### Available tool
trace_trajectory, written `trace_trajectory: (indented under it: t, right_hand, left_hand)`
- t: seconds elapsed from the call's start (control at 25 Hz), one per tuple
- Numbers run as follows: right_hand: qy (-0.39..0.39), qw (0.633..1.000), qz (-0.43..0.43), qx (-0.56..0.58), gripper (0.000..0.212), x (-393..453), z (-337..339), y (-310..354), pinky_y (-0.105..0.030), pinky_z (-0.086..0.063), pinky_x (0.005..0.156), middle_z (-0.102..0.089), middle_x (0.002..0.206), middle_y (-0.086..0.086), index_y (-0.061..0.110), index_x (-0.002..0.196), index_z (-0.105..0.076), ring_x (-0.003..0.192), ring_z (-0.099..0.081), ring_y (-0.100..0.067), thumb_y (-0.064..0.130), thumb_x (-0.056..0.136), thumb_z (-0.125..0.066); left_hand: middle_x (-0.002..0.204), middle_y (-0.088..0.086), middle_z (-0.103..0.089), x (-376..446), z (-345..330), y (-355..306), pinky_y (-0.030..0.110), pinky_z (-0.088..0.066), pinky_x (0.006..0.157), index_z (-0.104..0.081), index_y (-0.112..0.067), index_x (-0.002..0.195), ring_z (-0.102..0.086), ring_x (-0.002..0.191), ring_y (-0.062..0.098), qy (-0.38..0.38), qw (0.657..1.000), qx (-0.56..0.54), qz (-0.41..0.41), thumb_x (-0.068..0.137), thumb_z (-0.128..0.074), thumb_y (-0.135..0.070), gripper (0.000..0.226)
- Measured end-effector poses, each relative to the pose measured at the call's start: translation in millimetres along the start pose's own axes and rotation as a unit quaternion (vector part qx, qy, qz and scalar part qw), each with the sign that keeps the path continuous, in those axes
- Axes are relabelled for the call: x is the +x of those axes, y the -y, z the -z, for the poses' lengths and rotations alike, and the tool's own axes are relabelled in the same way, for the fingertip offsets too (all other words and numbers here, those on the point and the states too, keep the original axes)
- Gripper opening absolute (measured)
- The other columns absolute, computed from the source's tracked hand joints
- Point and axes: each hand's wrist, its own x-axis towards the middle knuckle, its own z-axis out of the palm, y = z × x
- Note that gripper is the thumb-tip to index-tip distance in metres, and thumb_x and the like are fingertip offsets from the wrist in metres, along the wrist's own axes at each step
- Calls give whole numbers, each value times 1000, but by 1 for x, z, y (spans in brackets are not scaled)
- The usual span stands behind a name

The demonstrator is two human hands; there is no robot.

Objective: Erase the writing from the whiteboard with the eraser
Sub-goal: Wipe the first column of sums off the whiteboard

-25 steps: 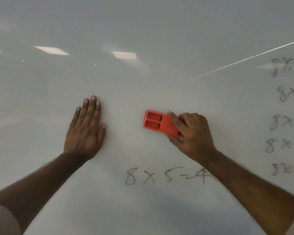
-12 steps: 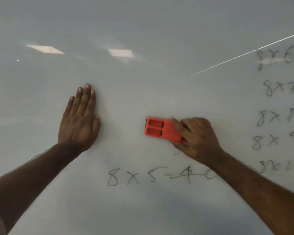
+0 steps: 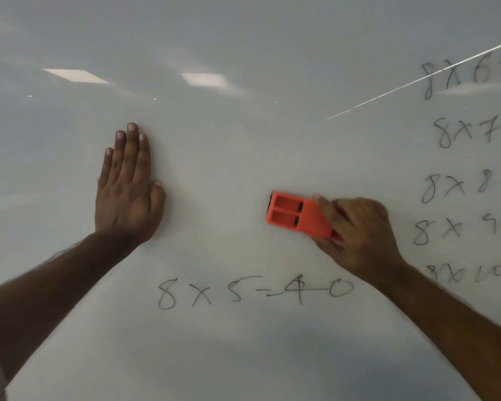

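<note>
A white whiteboard [image 3: 243, 140] fills the view. My right hand [image 3: 359, 235] grips an orange eraser [image 3: 295, 217], pressed flat on the board just above the black line "8 x 5 = 40" [image 3: 255, 292]. The eraser sits above the "4", apart from the writing. My left hand [image 3: 128, 186] lies flat on the board to the left, fingers together and pointing up, holding nothing. A column of further sums, "8 x 6" to "8 x 10" [image 3: 463, 175], runs down the right edge, partly cut off by the frame.
Ceiling lights reflect as bright patches [image 3: 203, 79] on the upper board. A thin bright diagonal line [image 3: 417, 79] crosses the upper right. The board above and left of the hands bears no writing.
The view has shifted right, revealing more of the right-hand column and the "0". The eraser has slid slightly down and right towards the "8 x 5 = 40" line. My left hand stays flat.
</note>
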Motion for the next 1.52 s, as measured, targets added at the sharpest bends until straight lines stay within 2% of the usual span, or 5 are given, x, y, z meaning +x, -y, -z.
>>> trace_trajectory:
  t: [0.36, 0.64, 1.12, 1.4, 1.52]
  right_hand:
    - [75, 993, 86, 30, 51, -63, 9, 16, -41, -40, 78, -61, 96, -11, 7, 134, -52, 83, -54, -30, 38, 94, -56]
    - [12, 982, -181, 56, 48, -74, 8, 8, -40, -35, 72, -55, 87, -16, 1, 110, -50, 77, -48, -31, 35, 81, -67]
    - [87, 989, 81, 84, 49, -79, -24, 109, -38, -34, 66, -57, 88, -8, 5, 113, -54, 77, -47, -27, 35, 77, -69]
    - [-31, 991, -116, 54, 52, -28, -28, 85, -39, -34, 67, -54, 84, -11, 2, 121, -56, 75, -45, -29, 36, 84, -69]
    - [14, 993, -3, 115, 54, -34, -37, 128, -38, -36, 68, -56, 84, -9, 5, 128, -56, 74, -50, -30, 33, 84, -69]
  left_hand:
    - [171, 15, -6, -16, -13, -4, 44, -5, 129, -12, 1, 161, 0, 159, 25, -13, 1000, 5, -26, 101, -29, -34, 72]
    - [171, 13, -7, -18, -19, -1, 44, -6, 129, -11, -2, 162, -4, 159, 28, -34, 999, 7, -37, 104, -27, -38, 70]
    - [171, 15, -9, -20, -20, 4, 47, -11, 129, -11, -2, 162, -5, 160, 27, -47, 997, 8, -55, 104, -29, -40, 71]
    - [169, 20, -15, -20, -22, 2, 46, -12, 129, -15, 0, 161, -5, 159, 25, -66, 996, 16, -63, 105, -32, -37, 69]
    - [168, 21, -17, -20, -20, 3, 44, -11, 129, -17, 1, 161, -7, 159, 27, -68, 996, 15, -64, 105, -33, -36, 69]
